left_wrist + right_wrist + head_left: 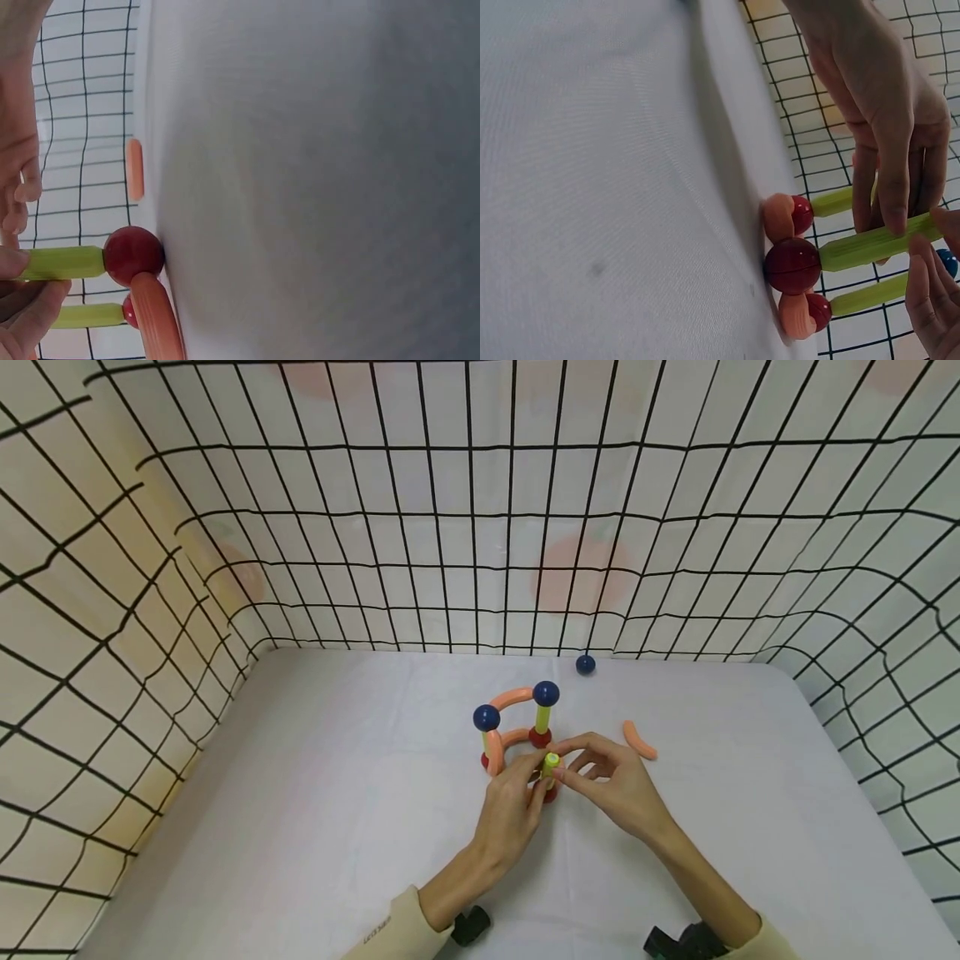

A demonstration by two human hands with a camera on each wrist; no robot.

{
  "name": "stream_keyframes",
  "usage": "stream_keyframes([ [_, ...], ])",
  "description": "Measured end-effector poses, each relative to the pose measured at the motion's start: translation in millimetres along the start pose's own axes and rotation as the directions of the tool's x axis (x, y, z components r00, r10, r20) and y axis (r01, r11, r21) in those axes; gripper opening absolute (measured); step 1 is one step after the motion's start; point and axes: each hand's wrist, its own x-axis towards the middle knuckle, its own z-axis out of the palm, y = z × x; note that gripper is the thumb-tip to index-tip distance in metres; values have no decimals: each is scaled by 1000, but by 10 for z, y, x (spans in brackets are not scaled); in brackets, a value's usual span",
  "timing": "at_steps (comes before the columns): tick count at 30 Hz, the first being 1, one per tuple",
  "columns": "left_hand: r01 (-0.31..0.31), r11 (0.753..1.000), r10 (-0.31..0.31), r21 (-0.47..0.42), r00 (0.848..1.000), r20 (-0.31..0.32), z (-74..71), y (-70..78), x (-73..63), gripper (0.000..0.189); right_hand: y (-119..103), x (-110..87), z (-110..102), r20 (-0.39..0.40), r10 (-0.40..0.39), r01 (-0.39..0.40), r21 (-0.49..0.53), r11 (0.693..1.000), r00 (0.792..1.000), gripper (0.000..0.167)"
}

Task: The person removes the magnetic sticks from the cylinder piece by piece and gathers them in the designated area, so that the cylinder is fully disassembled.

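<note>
Head view puts the green stick [551, 762] between your two hands, at the near side of the toy frame [516, 737], its bare upper end turned up toward the camera. Right wrist view gives the long axis: the stick rises roughly upright from the red ball [793, 266] at its foot, which sits low by the white tabletop [667, 225]. The relation that seems to matter is that bare end, in line above the ball; your right hand [618, 785] is nearer to it, your left hand [506, 806] lower on the shaft. Your left thumb and fingers pinch the stick; your right thumb and forefinger close on it near the top, leaving little gap. Your forearms slant inward from either side, fingers meeting at the stick. A loose orange curved piece [639, 741] lies just beyond your right hand.
</note>
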Motion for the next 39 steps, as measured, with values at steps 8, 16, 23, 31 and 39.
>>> stream_keyframes([
  [8,16,1000,-16,10,1000,26,10,-20,-2,38,-1,13,-10,8,41,-41,10,999,999,27],
  [16,58,998,-60,36,995,74,11,-26,-6,33,13,18,-42,12,53,-54,20,998,999,27],
  [23,92,992,-100,81,990,97,18,-36,-11,30,2,18,-66,14,80,-81,18,997,997,26],
  [31,79,985,-96,155,990,106,27,-63,-30,22,-7,22,-76,28,80,-81,37,996,996,25],
  [39,75,961,-126,267,976,178,38,-72,-34,20,-18,15,-87,13,74,-73,-16,997,997,26],
])
